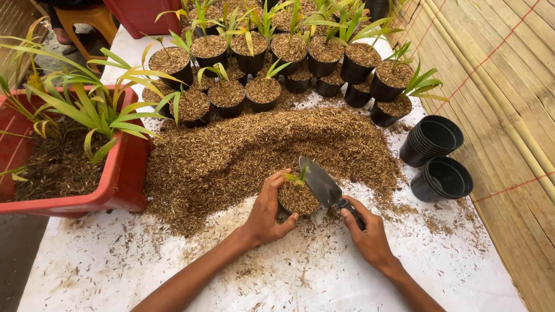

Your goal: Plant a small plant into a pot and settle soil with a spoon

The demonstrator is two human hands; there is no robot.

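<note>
Two hands are seen, left (pixel 267 212) and right (pixel 365 236). One trowel (pixel 322 184) and one small filled pot (pixel 298 199) are counted between them. Roughly seventeen filled black pots (pixel 263 92) can be made out at the back, exact number hard to tell. Two stacks of empty pots (pixel 430 140) (pixel 442 179), one red tub (pixel 118 179), one loose heap of husk mix (pixel 243 150).

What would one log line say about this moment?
left hand: holds small filled pot | right hand: holds trowel over pot | husk pile behind
</note>
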